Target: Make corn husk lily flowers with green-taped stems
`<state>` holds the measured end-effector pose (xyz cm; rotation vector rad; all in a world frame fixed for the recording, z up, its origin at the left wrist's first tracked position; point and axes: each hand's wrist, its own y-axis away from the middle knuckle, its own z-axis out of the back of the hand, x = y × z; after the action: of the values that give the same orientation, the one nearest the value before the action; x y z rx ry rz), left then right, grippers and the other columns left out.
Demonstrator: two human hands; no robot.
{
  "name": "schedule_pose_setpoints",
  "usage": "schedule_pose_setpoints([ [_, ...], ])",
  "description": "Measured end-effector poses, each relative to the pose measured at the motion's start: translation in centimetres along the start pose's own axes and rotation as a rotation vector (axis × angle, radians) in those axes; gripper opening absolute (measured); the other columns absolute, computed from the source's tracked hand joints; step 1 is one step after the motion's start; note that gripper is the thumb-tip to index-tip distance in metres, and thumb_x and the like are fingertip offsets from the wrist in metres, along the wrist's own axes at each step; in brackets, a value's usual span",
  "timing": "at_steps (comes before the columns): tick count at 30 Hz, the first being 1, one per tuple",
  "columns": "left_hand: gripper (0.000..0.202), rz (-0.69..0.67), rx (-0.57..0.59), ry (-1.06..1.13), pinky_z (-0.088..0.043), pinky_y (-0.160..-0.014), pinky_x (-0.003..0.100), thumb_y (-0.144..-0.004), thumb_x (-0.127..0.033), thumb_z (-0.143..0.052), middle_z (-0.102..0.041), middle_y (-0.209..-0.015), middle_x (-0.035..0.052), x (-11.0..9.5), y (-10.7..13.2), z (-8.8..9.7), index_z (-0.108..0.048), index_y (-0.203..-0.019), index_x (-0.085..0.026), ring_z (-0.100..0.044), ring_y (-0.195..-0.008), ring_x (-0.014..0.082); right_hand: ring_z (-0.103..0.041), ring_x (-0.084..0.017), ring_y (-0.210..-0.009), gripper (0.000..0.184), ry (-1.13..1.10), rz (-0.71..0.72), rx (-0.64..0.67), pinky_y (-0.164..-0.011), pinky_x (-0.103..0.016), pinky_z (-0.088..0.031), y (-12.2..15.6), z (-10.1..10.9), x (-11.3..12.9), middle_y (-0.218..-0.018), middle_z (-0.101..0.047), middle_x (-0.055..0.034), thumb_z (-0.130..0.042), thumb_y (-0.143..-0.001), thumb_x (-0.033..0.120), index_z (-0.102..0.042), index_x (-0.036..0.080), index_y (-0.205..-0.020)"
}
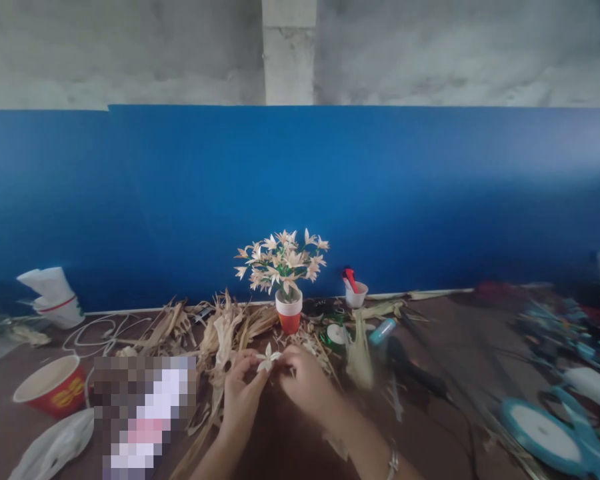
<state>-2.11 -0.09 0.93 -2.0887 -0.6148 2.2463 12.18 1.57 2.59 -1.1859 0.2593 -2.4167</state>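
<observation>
- You hold a small pale star-shaped flower of dried husk [269,360] just above the near middle of the brown surface [455,373], between your two hands.
- Your left hand [243,393] pinches the flower from the left, with its fingers closed on the petals. Your right hand [307,381] closes on it from the right, so the two hands almost meet.
- Just behind your hands lie crinkled, fibrous tan husk strips [225,327] in a loose heap.
- Beyond the strips stands a small orange-and-white pot [289,312] carrying a bunch of matching pale husk flowers [280,260].
- To the right of the pot are a roll of glossy green ribbon [336,335] and a white cup [356,295] holding a red-handled tool [351,279].
- At the far left, a red paper cup [50,387] bears gold marks, too blurred to read.
- A smooth blue board [330,200] backs everything.
</observation>
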Motion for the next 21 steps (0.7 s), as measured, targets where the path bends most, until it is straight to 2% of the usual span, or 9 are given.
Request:
schedule_pose_setpoints([
  [2, 0.024, -0.015, -0.013, -0.014, -0.043, -0.066, 0.025, -0.065, -0.041, -0.069, -0.057, -0.080, 0.0046, 0.0, -0.1, 0.1, -0.067, -0.063, -0.017, -0.054, -0.076, 0.0191, -0.061, -0.016, -0.080, 0.016, 0.135, -0.068, 0.089, -0.072, -0.024, -0.043, -0.2, 2.1, -0.2, -0.084, -0.068, -0.0031, -0.058, -0.072, 0.018, -0.071, 0.021, -0.082],
  [4, 0.025, -0.026, -0.025, -0.016, -0.042, -0.068, 0.025, -0.065, -0.041, -0.069, -0.056, -0.079, 0.0038, -0.1, -0.1, 0.1, -0.066, -0.061, -0.017, -0.053, -0.076, 0.0188, -0.062, -0.017, -0.086, 0.021, 0.345, -0.192, 0.090, -0.074, -0.025, -0.042, -0.4, 4.8, -0.4, -0.093, -0.069, -0.0044, -0.052, -0.079, 0.024, -0.070, 0.022, -0.089],
  [6, 0.027, -0.018, -0.033, -0.002, -0.042, -0.067, 0.025, -0.064, -0.043, -0.070, -0.056, -0.078, 0.0032, -0.2, 0.0, 0.0, -0.065, -0.059, -0.017, -0.053, -0.074, 0.0184, -0.063, -0.019, -0.087, 0.024, 0.657, -0.304, 0.161, -0.073, -0.027, -0.042, -0.2, 7.4, -0.8, -0.089, -0.070, -0.0061, -0.047, -0.082, 0.024, -0.071, 0.022, -0.081],
  [9, 0.031, 0.012, -0.029, 0.025, -0.042, -0.065, 0.026, -0.061, -0.047, -0.071, -0.055, -0.078, 0.0034, -0.4, 0.3, -0.3, -0.065, -0.060, -0.017, -0.053, -0.072, 0.0183, -0.065, -0.025, -0.080, 0.022, 0.803, -0.387, 0.234, -0.072, -0.032, -0.042, 0.5, 9.7, -1.5, -0.075, -0.071, -0.0118, -0.052, -0.079, 0.023, -0.069, 0.016, -0.066],
  [11, 0.032, 0.021, -0.021, 0.036, -0.042, -0.066, 0.026, -0.060, -0.048, -0.071, -0.055, -0.079, 0.0037, -0.5, 0.5, -0.5, -0.065, -0.060, -0.017, -0.053, -0.073, 0.0188, -0.066, -0.027, -0.080, 0.020, 0.847, -0.429, 0.224, -0.074, -0.035, -0.042, 1.3, 10.1, -2.0, -0.076, -0.071, -0.0151, -0.053, -0.078, 0.021, -0.069, 0.013, -0.069],
  [14, 0.032, 0.033, -0.012, 0.047, -0.042, -0.070, 0.027, -0.061, -0.048, -0.071, -0.055, -0.079, 0.0039, -0.5, 0.7, -0.8, -0.064, -0.059, -0.017, -0.053, -0.075, 0.0194, -0.065, -0.029, -0.085, 0.019, 0.900, -0.490, 0.193, -0.074, -0.036, -0.043, 2.3, 9.5, -2.5, -0.082, -0.070, -0.0178, -0.051, -0.078, 0.016, -0.069, 0.011, -0.079],
  [21, 0.034, 0.106, 0.004, 0.171, -0.040, -0.068, 0.024, -0.057, -0.047, -0.075, -0.053, -0.077, 0.0017, -1.0, 0.6, -0.7, -0.061, -0.056, -0.016, -0.050, -0.073, 0.0161, -0.065, -0.027, -0.086, 0.029, 0.917, -0.527, 0.228, -0.068, -0.032, -0.044, 3.3, 8.1, -2.1, -0.085, -0.070, -0.0178, -0.043, -0.077, 0.003, -0.069, 0.013, -0.085],
])
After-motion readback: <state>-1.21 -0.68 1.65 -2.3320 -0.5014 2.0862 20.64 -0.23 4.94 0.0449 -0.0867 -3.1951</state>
